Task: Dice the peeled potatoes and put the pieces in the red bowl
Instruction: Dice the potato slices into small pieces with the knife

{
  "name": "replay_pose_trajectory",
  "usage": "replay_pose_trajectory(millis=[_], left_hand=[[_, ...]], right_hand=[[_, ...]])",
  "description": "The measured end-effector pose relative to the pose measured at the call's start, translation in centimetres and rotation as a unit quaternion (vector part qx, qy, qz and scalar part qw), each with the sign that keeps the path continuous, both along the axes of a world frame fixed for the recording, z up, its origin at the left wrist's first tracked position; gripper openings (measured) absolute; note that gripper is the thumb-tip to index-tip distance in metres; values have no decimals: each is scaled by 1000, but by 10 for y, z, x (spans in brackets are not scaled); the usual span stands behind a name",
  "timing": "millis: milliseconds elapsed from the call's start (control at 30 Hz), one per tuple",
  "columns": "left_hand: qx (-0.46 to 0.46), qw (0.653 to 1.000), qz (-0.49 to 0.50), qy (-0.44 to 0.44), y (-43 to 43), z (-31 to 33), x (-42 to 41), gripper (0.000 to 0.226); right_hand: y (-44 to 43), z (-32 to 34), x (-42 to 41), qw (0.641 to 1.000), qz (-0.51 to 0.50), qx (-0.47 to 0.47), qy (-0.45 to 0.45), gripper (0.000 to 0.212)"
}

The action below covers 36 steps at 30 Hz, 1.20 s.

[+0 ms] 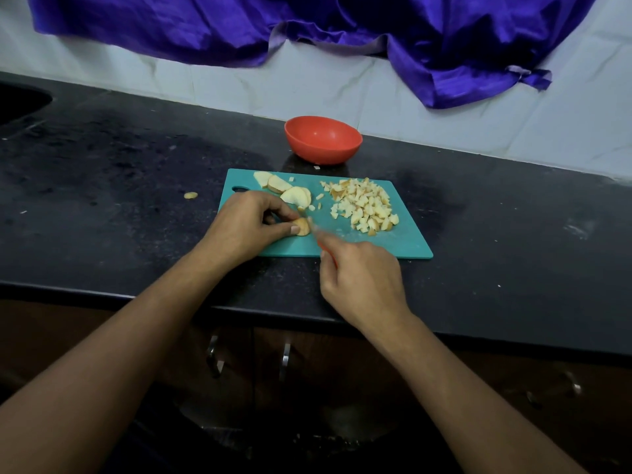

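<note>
A teal cutting board [403, 246] lies on the black counter. My left hand [246, 227] pinches a small potato slice [303, 227] on the board's near left part. My right hand [359, 278] grips an orange-handled knife [316, 234], whose blurred blade meets that slice. Several larger potato slices [284, 189] lie at the board's far left. A pile of diced potato [364, 205] covers the board's right half. The red bowl [323, 139] stands behind the board near the wall; nothing shows in it.
A stray potato bit [191, 195] lies on the counter [119, 186] left of the board. A dark sink [17, 100] is at the far left. Blue cloth [444, 46] hangs on the tiled wall. Cabinet handles [285, 360] sit below the counter edge.
</note>
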<state>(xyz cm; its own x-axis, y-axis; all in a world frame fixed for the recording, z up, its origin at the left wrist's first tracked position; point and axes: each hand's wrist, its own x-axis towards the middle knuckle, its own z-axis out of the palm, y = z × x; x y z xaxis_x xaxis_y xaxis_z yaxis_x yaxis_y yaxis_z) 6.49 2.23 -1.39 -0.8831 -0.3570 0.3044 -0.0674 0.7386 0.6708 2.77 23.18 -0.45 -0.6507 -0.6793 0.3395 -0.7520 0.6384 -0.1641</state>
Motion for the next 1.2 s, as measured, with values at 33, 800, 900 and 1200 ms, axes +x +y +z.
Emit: replay_pose_trajectory(millis=[33, 800, 900, 1200], left_hand=[[-4, 1000, 1, -3, 0, 0, 0, 19], [-9, 1000, 10, 6, 3, -1, 2, 21], [-14, 1000, 8, 9, 2, -1, 2, 21], [-30, 999, 11, 9, 4, 1, 4, 19]], right_hand=[[1, 1, 1, 1000, 1, 10, 0, 46], [-25, 12, -4, 994, -28, -66, -82, 42], [-28, 13, -4, 994, -30, -61, -80, 44], [-35, 42, -10, 995, -33, 19, -95, 35]])
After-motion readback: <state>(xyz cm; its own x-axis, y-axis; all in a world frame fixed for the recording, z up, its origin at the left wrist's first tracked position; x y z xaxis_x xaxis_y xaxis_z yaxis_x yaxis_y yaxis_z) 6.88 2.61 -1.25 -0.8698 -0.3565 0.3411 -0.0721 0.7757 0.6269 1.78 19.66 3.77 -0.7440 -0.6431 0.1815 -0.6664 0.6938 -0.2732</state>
